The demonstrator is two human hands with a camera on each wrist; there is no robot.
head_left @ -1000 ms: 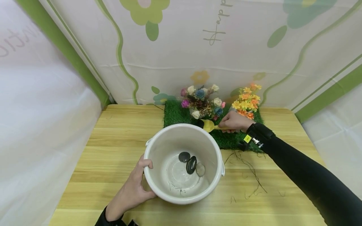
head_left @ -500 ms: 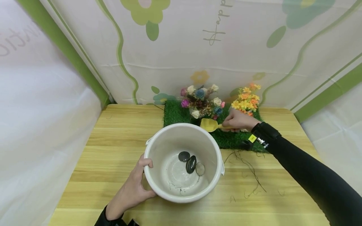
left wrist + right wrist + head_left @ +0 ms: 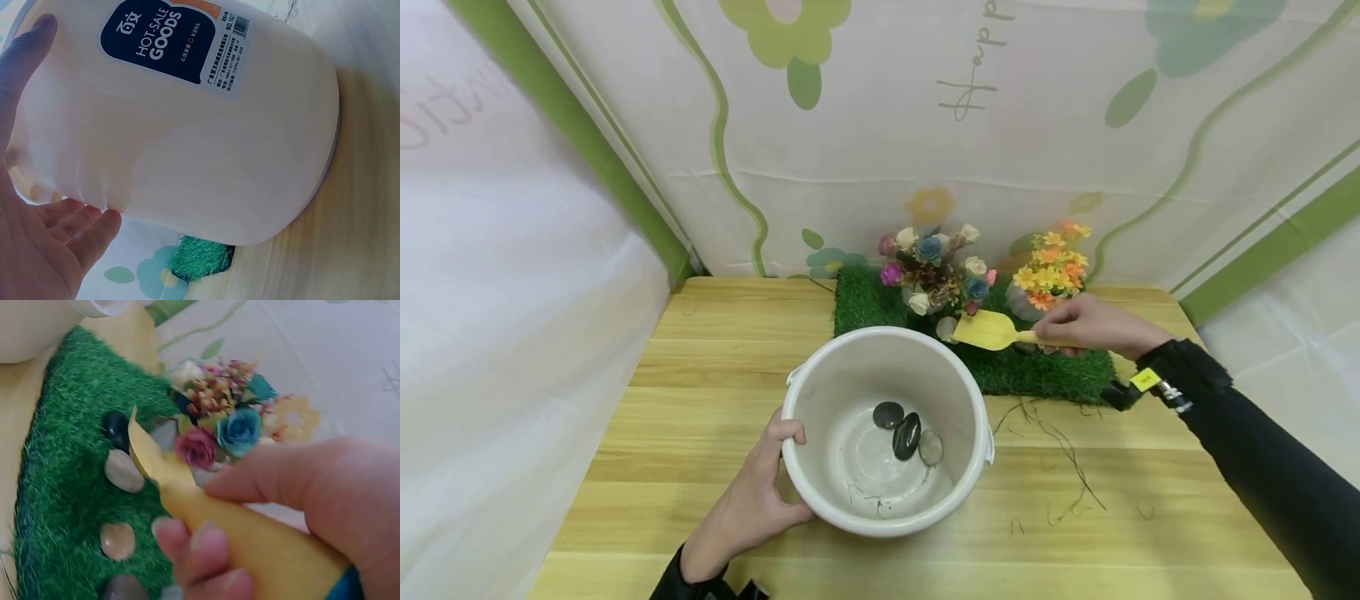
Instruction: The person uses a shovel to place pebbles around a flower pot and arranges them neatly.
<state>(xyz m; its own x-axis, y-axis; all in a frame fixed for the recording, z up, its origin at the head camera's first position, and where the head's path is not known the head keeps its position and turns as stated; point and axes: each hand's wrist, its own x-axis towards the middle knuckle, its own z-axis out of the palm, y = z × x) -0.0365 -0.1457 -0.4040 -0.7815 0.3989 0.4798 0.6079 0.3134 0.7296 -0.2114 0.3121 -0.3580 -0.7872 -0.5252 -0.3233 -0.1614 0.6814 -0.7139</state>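
Note:
My left hand point(image 3: 760, 500) grips the left rim of a white bucket point(image 3: 805, 492), fingers hooked over the edge and thumb low on its outside. Inside lie two dark stones point(image 3: 907, 437) and a grey stone point(image 3: 931, 448). My right hand point(image 3: 1093, 325) holds a small yellow shovel point(image 3: 987, 331) by its handle, above a green artificial grass mat point(image 3: 1037, 379). A pale stone point(image 3: 947, 329) sits beside the blade's tip. The right wrist view has a black stone point(image 3: 116, 430), a whitish stone point(image 3: 124, 470) and a tan stone point(image 3: 117, 541) on the grass.
Artificial roses point(image 3: 931, 250) and a pot of orange and yellow flowers point(image 3: 1051, 267) stand at the back of the mat. Dark thin strands point(image 3: 1071, 454) lie on the wooden table point(image 3: 722, 350). A printed cloth point(image 3: 865, 133) hangs behind.
My right hand has drawn the shovel to the right, away from the dark stone near its tip. A pale stone now shows beside the blade. The left hand and bucket stay put.

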